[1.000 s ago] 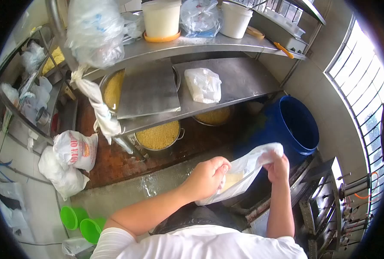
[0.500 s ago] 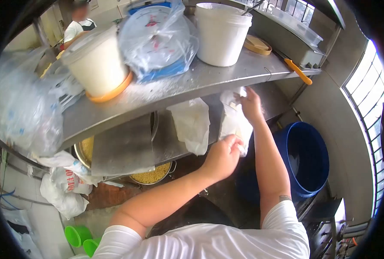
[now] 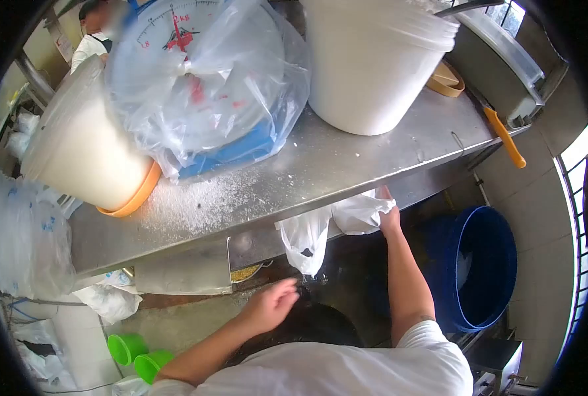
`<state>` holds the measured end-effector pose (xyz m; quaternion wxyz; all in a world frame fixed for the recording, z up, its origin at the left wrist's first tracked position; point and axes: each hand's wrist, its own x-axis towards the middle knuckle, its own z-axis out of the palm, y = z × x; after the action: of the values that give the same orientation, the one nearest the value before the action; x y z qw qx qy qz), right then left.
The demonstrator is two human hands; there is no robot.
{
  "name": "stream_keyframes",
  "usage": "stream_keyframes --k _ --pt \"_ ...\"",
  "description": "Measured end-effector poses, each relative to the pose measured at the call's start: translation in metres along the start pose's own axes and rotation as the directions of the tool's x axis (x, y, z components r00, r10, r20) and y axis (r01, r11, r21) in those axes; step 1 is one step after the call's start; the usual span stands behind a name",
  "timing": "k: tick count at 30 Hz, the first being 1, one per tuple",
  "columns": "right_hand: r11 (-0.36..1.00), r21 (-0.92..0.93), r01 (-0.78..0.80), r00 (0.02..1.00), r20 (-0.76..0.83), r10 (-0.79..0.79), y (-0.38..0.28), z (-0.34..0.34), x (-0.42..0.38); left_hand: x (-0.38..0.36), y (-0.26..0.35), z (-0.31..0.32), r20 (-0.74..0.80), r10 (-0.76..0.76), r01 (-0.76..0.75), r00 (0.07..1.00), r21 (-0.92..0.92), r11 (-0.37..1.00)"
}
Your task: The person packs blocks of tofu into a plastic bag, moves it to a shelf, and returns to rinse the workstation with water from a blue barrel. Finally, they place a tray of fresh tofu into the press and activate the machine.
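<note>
My right hand (image 3: 390,214) is below the upper shelf, closed on the side of a white plastic bag (image 3: 361,212). Part of its fingers is hidden behind the bag and the shelf edge. To the left, another white plastic bag (image 3: 305,241) hangs over the lower shelf's edge, a handle hole showing. My left hand (image 3: 271,307) is in front of that bag and apart from it, its fingers loosely bent with nothing in them.
On the steel shelf (image 3: 373,162) stand a white bucket (image 3: 373,66), a bagged dial scale (image 3: 201,86), a tilted tub (image 3: 89,142) and an orange-handled knife (image 3: 505,138). White powder lies scattered there. A blue drum (image 3: 485,264) is at right, green buckets (image 3: 127,348) lower left. A person (image 3: 94,39) stands far back.
My left hand has let go of the white bag and drawn back down and left. My right hand stays at the bag, now lower. The view has shifted closer to the shelf.
</note>
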<state>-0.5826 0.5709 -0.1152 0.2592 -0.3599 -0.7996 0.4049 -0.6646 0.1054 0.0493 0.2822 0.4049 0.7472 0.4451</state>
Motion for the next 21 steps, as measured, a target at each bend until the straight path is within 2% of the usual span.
stream_keyframes --k 2,3,5,6,8,10,11,13,14,15,16,17,18,19,20,21 --pt "0.976 -0.147 -0.162 0.982 0.076 0.174 -0.021 0.014 0.014 -0.039 -0.044 -0.011 -0.12 -0.239 0.241 0.963 -0.001 0.971" --pt "0.952 -0.25 -0.174 0.979 0.059 0.194 -0.04 0.028 0.016 -0.052 -0.054 -0.019 -0.128 -0.248 0.249 0.96 -0.005 0.968" --pt "0.924 -0.378 -0.065 0.988 0.107 0.113 -0.042 0.063 0.039 -0.074 -0.065 -0.028 -0.19 -0.377 0.4 0.907 0.106 0.91" --pt "0.925 -0.376 -0.055 0.986 0.123 0.109 -0.054 0.07 0.047 -0.077 -0.059 -0.031 -0.233 -0.323 0.35 0.917 0.084 0.933" --pt "0.936 -0.305 0.174 0.957 0.276 -0.088 -0.073 0.074 0.054 -0.076 -0.044 -0.033 -0.243 -0.318 0.35 0.916 0.101 0.931" --pt "0.981 -0.177 0.081 0.977 0.209 -0.043 -0.055 0.082 0.056 -0.075 -0.02 -0.042 -0.197 -0.305 0.326 0.932 0.086 0.941" --pt "0.983 -0.178 -0.039 0.983 0.169 0.069 -0.07 0.071 0.045 -0.082 -0.01 -0.047 -0.202 -0.296 0.318 0.934 0.084 0.944" --pt "0.981 -0.181 -0.066 0.997 0.016 0.07 -0.094 0.049 0.0 -0.098 -0.002 -0.06 -0.147 -0.176 0.199 0.974 0.164 0.966" --pt "0.999 -0.047 -0.023 0.98 -0.2 0.013 -0.096 0.05 -0.036 -0.113 -0.008 -0.065 -0.176 -0.167 0.195 0.97 0.157 0.968" --pt "0.998 -0.006 -0.058 0.968 -0.245 0.055 -0.088 0.055 -0.07 -0.134 -0.019 -0.067 -0.229 -0.168 0.196 0.959 0.107 0.975" --pt "0.982 -0.159 -0.102 0.96 -0.273 0.056 -0.09 0.061 -0.113 -0.159 -0.028 -0.068 -0.281 -0.176 0.198 0.944 0.055 0.979" --pt "0.991 -0.122 -0.059 0.975 -0.221 0.031 -0.074 0.077 -0.156 -0.186 -0.035 -0.072 -0.308 -0.18 0.203 0.934 0.045 0.978" --pt "0.98 -0.197 0.009 0.996 -0.082 -0.026 -0.014 0.104 -0.194 -0.213 -0.043 -0.079 -0.315 -0.241 0.275 0.918 0.066 0.959" --pt "0.988 -0.093 -0.124 0.969 0.202 0.141 0.059 0.141 -0.234 -0.241 -0.051 -0.085 -0.325 -0.3 0.344 0.897 0.086 0.935" --pt "0.975 -0.087 -0.205 0.904 0.365 0.223 0.049 0.162 -0.288 -0.274 -0.063 -0.086 -0.351 -0.302 0.348 0.886 0.074 0.934" --pt "0.917 -0.057 -0.395 0.727 0.591 0.35 -0.029 0.159 -0.331 -0.31 -0.078 -0.084 -0.428 -0.268 0.345 0.863 0.114 0.932"
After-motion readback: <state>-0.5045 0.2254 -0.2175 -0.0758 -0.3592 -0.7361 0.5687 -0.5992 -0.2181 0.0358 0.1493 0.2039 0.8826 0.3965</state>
